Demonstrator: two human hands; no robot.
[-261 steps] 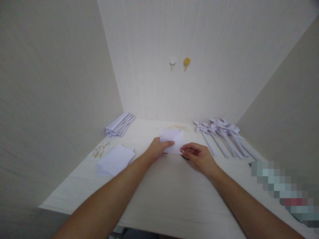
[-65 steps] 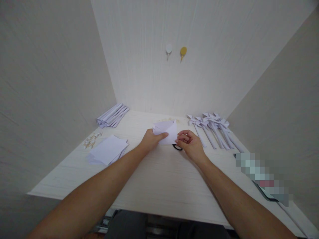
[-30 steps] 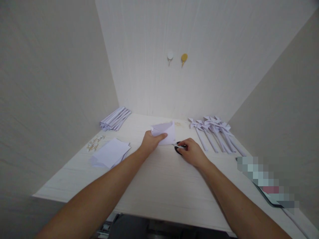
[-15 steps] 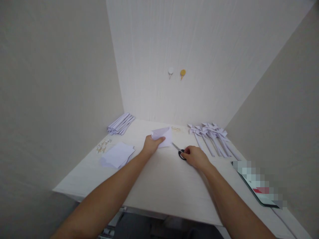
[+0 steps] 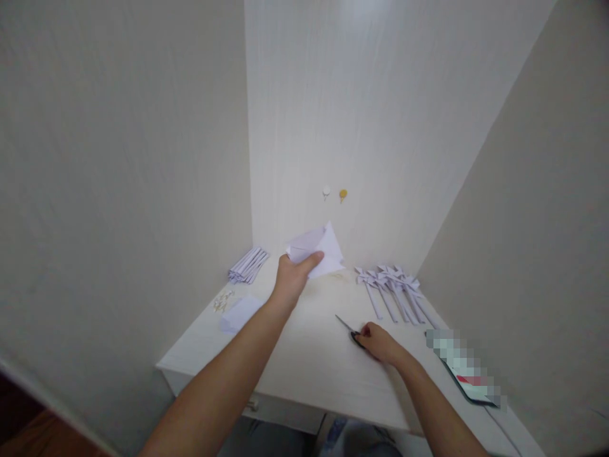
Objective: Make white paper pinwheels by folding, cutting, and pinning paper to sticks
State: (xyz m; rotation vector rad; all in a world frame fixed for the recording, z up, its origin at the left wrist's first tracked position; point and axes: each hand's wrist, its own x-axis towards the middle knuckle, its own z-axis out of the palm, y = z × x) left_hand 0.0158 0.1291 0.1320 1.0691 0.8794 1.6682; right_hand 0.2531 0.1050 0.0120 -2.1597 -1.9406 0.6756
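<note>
My left hand (image 5: 294, 276) grips a white sheet of paper (image 5: 328, 254) above the table, thumb on its near face. The paper has slits, and its pieces spread apart at the right side. Down on the right, my right hand (image 5: 378, 341) has its fingers on the black handles of a pair of scissors (image 5: 346, 325). The blades are together and point up and left, close to the tabletop. A small stack of white paper (image 5: 238, 314) lies left of my left forearm, partly covered by it.
Several rolled paper sticks (image 5: 248, 265) lie at the back left, with small pale pins (image 5: 222, 301) before them. Paper pinwheels on sticks (image 5: 392, 289) line the back right. A phone-like slab (image 5: 461, 371), partly blurred out, lies at the right. Two hooks (image 5: 343, 194) are on the back wall.
My left hand has raised the paper, whose cut pieces now spread. The scissors have moved away from it, toward me, with my right hand. The camera view has tilted up.
</note>
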